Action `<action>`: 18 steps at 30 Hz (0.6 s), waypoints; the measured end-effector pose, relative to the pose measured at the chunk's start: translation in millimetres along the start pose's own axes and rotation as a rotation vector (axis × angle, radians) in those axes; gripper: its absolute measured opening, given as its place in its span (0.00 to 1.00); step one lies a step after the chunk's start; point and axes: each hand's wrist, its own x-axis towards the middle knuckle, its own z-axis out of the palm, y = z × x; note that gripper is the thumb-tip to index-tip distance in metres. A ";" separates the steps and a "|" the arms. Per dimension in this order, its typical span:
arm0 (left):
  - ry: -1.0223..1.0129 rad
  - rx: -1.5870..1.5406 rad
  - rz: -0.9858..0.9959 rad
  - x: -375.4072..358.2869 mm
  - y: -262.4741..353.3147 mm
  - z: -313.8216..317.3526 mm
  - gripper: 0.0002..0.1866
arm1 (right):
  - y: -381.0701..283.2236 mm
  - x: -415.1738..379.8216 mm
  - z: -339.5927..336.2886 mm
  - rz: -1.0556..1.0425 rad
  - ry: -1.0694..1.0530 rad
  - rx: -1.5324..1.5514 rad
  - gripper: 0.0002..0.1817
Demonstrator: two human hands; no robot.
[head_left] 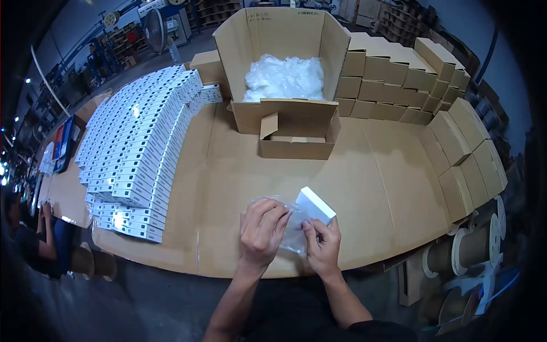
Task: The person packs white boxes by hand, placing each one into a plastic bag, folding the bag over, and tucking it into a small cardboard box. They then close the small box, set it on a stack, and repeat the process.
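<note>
My left hand (262,231) pinches a clear plastic bag (293,238) between thumb and fingers, over the near part of the table. Close beside it, my right hand (322,244) is closed round the lower end of a small white box (315,205). The box is tilted, its top edge leaning up to the left. Bag film lies against the right thumb and hangs between the two hands. Ahead of them stands an open brown carton (296,150) with one flap folded inward.
A large carton (282,28) at the back holds a heap of clear plastic bags (285,78). Stacked white boxes (137,137) fill the left side. Brown cartons (393,74) line the back right and right edge. At far left, a person (43,239) sits by another table.
</note>
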 end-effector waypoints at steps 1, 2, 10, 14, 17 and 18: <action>-0.005 -0.012 0.004 -0.3 -2.1 2.0 0.12 | 0.8 0.4 -0.3 0.022 -0.006 0.003 0.08; -0.009 -0.024 0.009 0.0 -3.2 3.3 0.12 | 1.9 0.9 -0.7 0.043 -0.012 0.006 0.08; -0.368 -0.063 -0.074 13.0 -10.1 -12.3 0.08 | 9.3 14.4 -26.0 0.057 -0.234 -0.041 0.07; -0.493 -0.420 -0.501 17.7 -18.5 -6.1 0.08 | 9.2 12.8 -37.3 0.079 -0.332 -0.066 0.10; -0.504 -0.532 -0.647 19.0 -32.5 -2.6 0.09 | 15.8 9.7 -38.5 0.001 -0.300 -0.103 0.09; -0.469 -0.646 -0.706 16.5 -37.9 -0.7 0.11 | 17.6 9.3 -39.2 0.018 -0.313 -0.098 0.09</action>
